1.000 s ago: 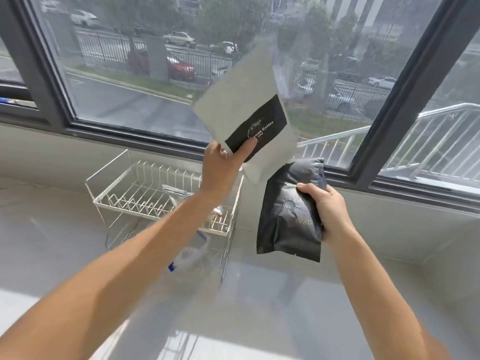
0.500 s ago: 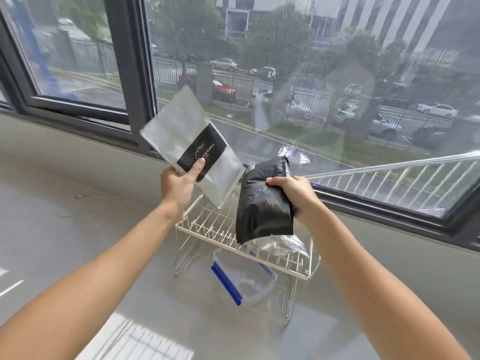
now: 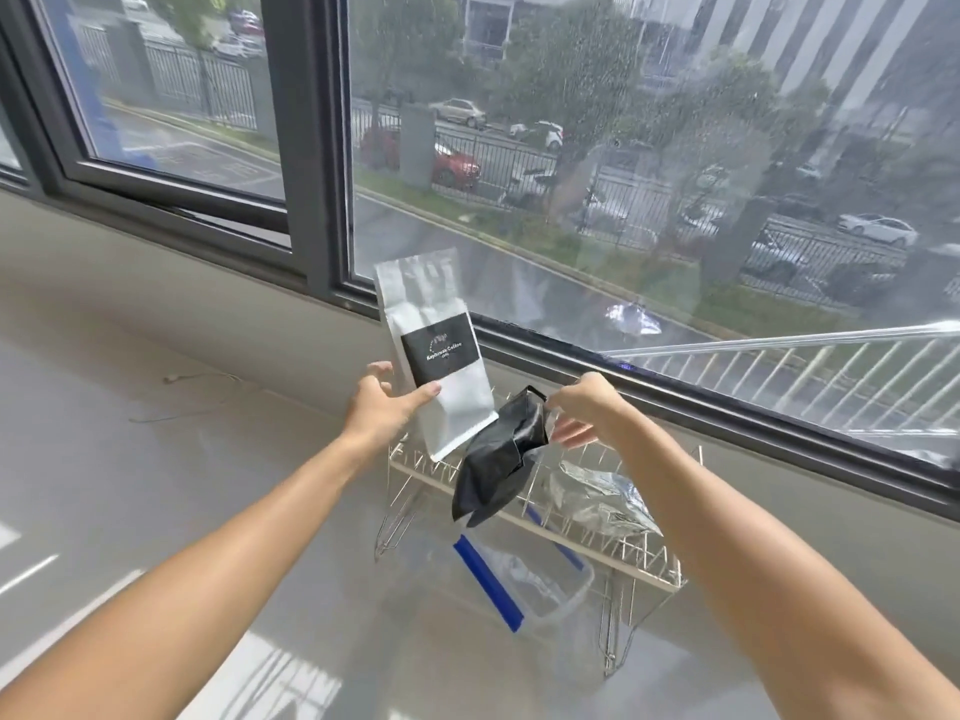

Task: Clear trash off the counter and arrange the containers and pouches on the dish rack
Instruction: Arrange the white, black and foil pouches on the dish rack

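My left hand (image 3: 383,404) holds a silver coffee pouch (image 3: 432,350) with a black label, upright over the left end of the wire dish rack (image 3: 597,547). My right hand (image 3: 584,407) pinches the top of a black pouch (image 3: 498,467), which hangs down onto the rack's front edge. A crumpled silver pouch (image 3: 602,498) lies on the rack's top tier to the right. A clear container with blue clips (image 3: 519,584) sits below, under the rack's top tier.
The rack stands on a pale counter (image 3: 182,459) against a low wall under a large dark-framed window (image 3: 306,148). A thin cord (image 3: 197,379) lies on the counter at left.
Both hands have lowered toward the rack. The silver pouch has turned upright, and the black pouch now hangs from its top, reaching the rack's front edge.
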